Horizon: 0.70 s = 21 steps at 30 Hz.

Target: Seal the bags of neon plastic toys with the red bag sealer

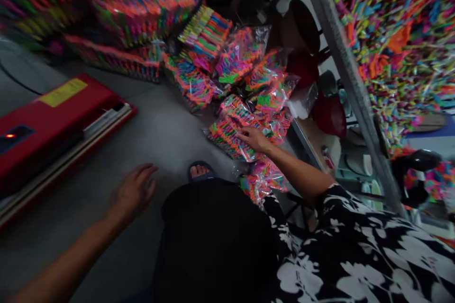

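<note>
My right hand (254,138) reaches down to a clear plastic bag (231,139) packed with small neon-coloured pieces. Its thumb and fingers are pinched together at the top of this bag. More filled clear bags (268,80) lie piled around and behind it on the floor. My left hand (137,187) hangs over the grey floor with nothing in it, its fingers loosely stretched and slightly blurred. To its left sits a red machine (64,118) with a long pale bar along its edge, a yellow label and a lit orange display.
Larger bags of bright pieces (142,0) are stacked at the upper left. On the right, a metal-edged table (346,66) holds a heap of loose coloured pieces (401,33). Red basins (329,113) stand beneath it. My sandalled foot (199,170) is close to the bags.
</note>
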Motion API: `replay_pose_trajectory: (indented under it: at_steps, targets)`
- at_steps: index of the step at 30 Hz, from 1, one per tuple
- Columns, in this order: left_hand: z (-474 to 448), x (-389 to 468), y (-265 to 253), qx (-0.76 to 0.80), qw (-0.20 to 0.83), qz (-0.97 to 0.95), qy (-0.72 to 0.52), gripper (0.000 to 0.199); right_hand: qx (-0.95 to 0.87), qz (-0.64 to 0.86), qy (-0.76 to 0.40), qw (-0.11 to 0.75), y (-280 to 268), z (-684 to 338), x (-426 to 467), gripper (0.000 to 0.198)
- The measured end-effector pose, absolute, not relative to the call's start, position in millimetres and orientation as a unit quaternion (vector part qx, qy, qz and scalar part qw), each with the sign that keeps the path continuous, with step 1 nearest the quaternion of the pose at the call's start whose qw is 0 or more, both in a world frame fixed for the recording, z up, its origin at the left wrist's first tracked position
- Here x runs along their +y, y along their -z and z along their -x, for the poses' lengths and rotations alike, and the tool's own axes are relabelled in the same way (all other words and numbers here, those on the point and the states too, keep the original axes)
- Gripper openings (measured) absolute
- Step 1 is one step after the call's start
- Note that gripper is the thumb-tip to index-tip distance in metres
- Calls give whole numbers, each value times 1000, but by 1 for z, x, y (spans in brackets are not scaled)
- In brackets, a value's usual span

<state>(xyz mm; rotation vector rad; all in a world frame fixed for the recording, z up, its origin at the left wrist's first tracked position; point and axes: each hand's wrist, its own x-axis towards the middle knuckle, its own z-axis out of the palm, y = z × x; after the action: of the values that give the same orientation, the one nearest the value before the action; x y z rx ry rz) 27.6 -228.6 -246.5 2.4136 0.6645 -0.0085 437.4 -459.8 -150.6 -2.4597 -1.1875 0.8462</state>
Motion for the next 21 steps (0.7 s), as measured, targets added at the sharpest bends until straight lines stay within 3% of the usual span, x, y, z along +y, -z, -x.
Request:
replay_pose_trajectory:
  at_steps: [5, 9, 15, 18, 21]
  targets:
    - [-73, -273, 261, 199, 408, -891, 24, 42, -326, 917, -169, 156, 124, -437, -573, 39]
    - [-94, -289, 259, 152, 460, -873, 46, 41, -379, 899, -191, 111, 118, -395, -664, 42]
    - [-102, -288, 244, 100, 487, -865, 60, 37, -382, 902, -203, 10, 155, -284, -689, 80]
    - [-104, -283, 247, 82, 469, -878, 49, 37, -276, 945, -178, 9, 182, -264, -673, 69]
    - [-106, -277, 251, 65, 460, -885, 31, 35, -169, 971, -139, 100, 201, -264, -661, 49]
